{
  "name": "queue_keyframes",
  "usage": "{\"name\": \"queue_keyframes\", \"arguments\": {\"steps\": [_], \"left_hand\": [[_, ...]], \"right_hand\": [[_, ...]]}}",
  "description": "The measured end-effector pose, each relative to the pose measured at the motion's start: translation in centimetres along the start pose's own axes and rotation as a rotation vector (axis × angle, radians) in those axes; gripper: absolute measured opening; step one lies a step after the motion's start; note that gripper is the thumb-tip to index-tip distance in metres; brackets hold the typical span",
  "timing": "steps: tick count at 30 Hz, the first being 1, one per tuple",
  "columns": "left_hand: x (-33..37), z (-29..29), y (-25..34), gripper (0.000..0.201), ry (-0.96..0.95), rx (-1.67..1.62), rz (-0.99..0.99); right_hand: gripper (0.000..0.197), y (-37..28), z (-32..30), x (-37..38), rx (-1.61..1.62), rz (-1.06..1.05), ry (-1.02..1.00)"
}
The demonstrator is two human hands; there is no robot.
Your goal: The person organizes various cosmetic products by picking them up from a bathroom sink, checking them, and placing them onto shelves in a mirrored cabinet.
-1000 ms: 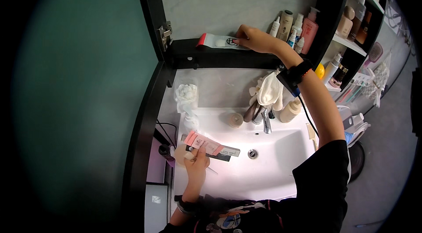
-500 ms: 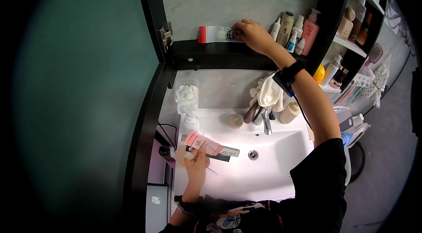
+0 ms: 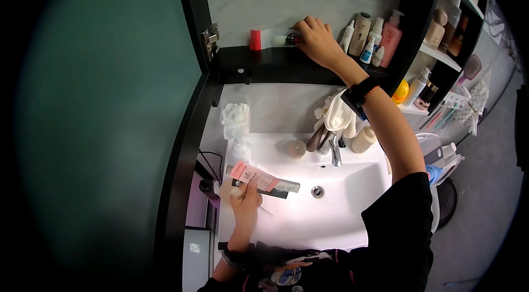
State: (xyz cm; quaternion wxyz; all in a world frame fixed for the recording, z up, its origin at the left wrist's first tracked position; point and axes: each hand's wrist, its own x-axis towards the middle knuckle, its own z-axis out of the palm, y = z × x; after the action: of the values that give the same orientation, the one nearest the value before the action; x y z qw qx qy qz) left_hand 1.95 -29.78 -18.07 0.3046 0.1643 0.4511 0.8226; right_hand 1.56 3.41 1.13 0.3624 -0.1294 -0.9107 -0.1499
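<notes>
A clear, red-ended packet point(image 3: 278, 39) was held by the right hand point(image 3: 318, 43), its right end being pinched between bent fingers and thumb. From that grip the packet was extended to the left, with its red end farthest from the fingers and a dark round mark just beside them. It was positioned above the black cabinet shelf point(image 3: 264, 65), against the grey back wall; whether its lower edge was borne by the shelf could not be told. Just to the right of this hand, a group of bottles was ranged on the shelf: a slim white tube point(image 3: 347, 37) nearest, then a tall beige bottle point(image 3: 360, 34), and farthest a pink pump bottle point(image 3: 390, 41). A black band point(image 3: 359, 96) was worn on the wrist, below the grip.

The left hand point(image 3: 247, 202), well below and to the left, was closed on a stack of flat items. A pink tube point(image 3: 254, 175) was clamped uppermost under the thumb, directed up and to both sides of the grip. A grey-and-white carton point(image 3: 287, 185) and a black carton point(image 3: 276, 194) were projected from beneath it, to the right of the fingers. The white washbasin point(image 3: 336, 226) was situated beneath and to the right of this grip, with the drain point(image 3: 317, 191) well apart from the fingers.
</notes>
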Motion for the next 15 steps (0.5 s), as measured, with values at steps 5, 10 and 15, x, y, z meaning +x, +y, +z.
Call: {"name": "queue_keyframes", "arguments": {"steps": [5,10,15], "left_hand": [[-0.2,-0.5,0.2,0.009,-0.016,-0.006,-0.007],[-0.1,0.2,0.8,0.01,0.01,-0.019,-0.013],[0.1,-0.7,1.2,0.013,0.03,0.016,0.057]], "right_hand": [[0.032,-0.2,0.1,0.0,-0.019,-0.042,0.118],[0.025,-1.1,-2.3,-0.5,0.026,-0.047,0.259],[0.014,-8.3,-4.2,-5.7,0.527,-0.33,-0.041]]}}
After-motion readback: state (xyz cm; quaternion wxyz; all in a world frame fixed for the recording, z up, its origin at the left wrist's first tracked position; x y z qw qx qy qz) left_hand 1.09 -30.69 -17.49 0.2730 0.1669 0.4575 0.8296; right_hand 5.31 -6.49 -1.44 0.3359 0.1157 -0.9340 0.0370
